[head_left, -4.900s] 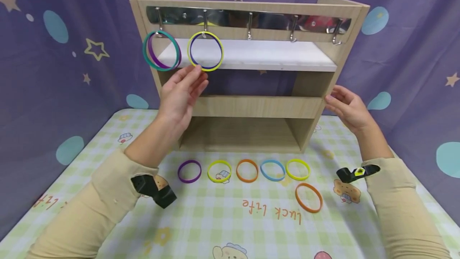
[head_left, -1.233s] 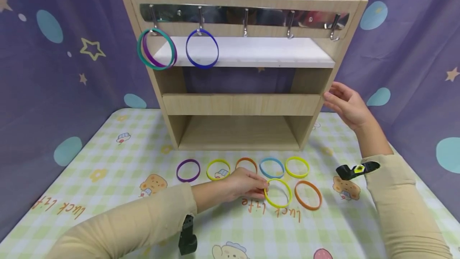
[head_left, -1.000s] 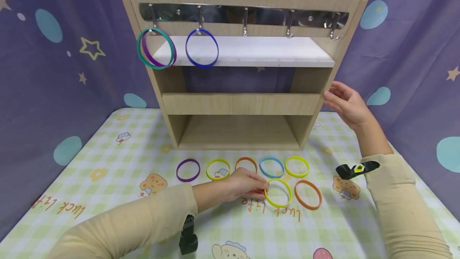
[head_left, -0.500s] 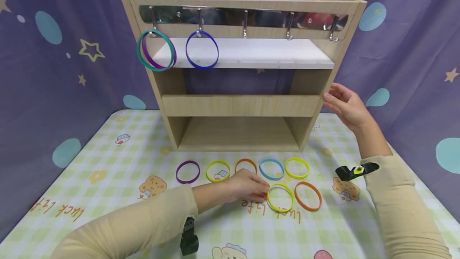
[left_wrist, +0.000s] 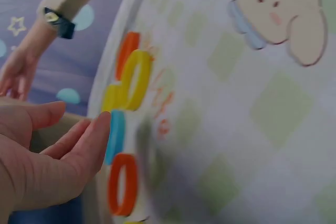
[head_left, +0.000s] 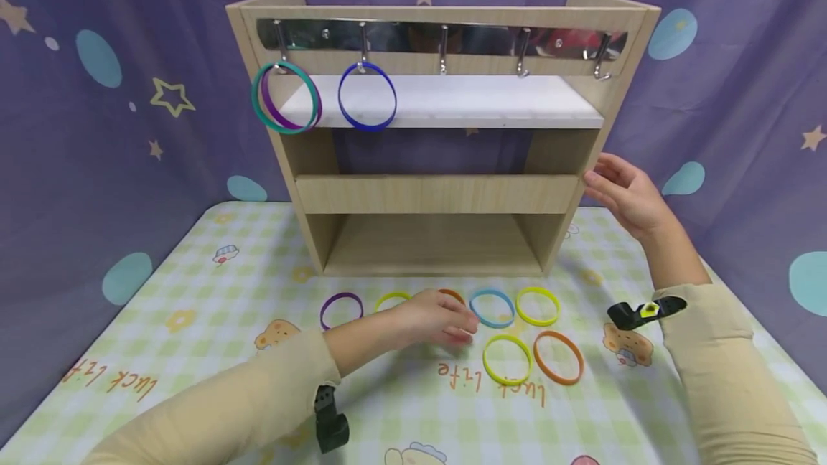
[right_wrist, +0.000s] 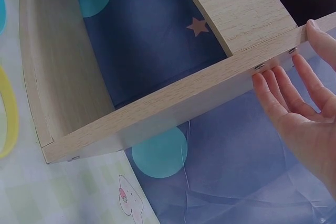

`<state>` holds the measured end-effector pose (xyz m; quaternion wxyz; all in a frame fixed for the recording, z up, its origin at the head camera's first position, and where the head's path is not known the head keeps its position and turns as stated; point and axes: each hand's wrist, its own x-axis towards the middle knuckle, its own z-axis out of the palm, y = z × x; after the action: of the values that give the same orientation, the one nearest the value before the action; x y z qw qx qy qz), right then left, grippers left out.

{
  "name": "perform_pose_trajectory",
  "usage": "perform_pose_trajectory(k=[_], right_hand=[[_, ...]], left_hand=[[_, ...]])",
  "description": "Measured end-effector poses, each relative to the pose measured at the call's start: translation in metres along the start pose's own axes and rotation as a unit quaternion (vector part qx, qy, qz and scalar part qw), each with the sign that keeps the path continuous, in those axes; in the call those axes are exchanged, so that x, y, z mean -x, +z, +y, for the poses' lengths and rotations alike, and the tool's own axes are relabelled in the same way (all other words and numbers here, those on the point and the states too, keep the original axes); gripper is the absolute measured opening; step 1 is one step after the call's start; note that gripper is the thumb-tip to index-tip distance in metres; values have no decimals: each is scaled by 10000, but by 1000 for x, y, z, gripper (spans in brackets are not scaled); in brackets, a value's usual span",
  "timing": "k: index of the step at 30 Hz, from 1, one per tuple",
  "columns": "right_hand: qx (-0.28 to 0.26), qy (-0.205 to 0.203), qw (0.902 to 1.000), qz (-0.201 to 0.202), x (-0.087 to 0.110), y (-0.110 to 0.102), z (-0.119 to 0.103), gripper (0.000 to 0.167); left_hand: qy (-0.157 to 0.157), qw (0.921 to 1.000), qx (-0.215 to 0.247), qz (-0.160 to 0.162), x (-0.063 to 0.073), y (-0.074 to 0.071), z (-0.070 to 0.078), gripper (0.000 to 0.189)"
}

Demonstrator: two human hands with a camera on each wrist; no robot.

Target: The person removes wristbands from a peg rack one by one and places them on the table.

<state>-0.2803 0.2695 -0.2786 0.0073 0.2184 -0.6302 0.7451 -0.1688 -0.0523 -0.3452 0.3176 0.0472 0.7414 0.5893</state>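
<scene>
My left hand (head_left: 437, 318) hovers over the row of wristbands with its fingers apart and nothing in them. It covers parts of a yellow-green and an orange band (left_wrist: 112, 190). A yellow band (head_left: 485, 361) lies flat just right of it, beside another orange band (head_left: 561, 382). On the wooden rack's (head_left: 439, 194) second hook hangs a dark blue band (head_left: 367, 128). The first hook bears a teal band (head_left: 284, 132) and a purple one behind it. My right hand (head_left: 627, 196) touches the rack's right side with its fingertips, its thumb at the front edge.
Several metal hooks (head_left: 444, 49) line the rack's top strip. In front of the rack lie a purple band (head_left: 323, 313), a light blue band (head_left: 494, 326) and another yellow band (head_left: 539, 323). A purple curtain (head_left: 58, 163) closes off the back and sides of the checked tablecloth (head_left: 381, 415).
The yellow band, earlier on the second hook with the blue one, now lies on the table. My left hand has let it go and drawn slightly left. My right hand stays put.
</scene>
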Motion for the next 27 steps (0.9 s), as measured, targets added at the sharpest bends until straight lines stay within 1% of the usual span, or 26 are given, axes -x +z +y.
perform_pose_trajectory(k=[4,5,12,16,18,20,23,25,27], right_hand=[[-10,-22,10000,2,0,0,0,28],[-9,-18,10000,5,0,0,1,27],[53,24,10000,24,1,-1,2,28],[25,31,10000,24,0,-2,2,28],[20,43,10000,25,-1,-2,2,28],[17,51,10000,24,-2,-2,1,28],[28,48,10000,24,-2,-2,1,28],[22,31,10000,23,-2,-1,1,28],[5,19,10000,28,-2,-1,1,28]], left_hand=[[107,9999,2,28,4,-12,12,30],[155,9998,-64,49,6,-15,15,30],[404,9982,-310,321,19,-40,38,29],[694,9957,-394,464,26,-55,51,31],[859,9936,-329,651,29,-61,58,32],[1030,9903,-292,889,32,-67,66,33],[1284,9832,-57,1294,39,-73,78,34],[1499,9764,132,1549,42,-77,84,35],[1754,9670,373,1808,44,-80,89,36]])
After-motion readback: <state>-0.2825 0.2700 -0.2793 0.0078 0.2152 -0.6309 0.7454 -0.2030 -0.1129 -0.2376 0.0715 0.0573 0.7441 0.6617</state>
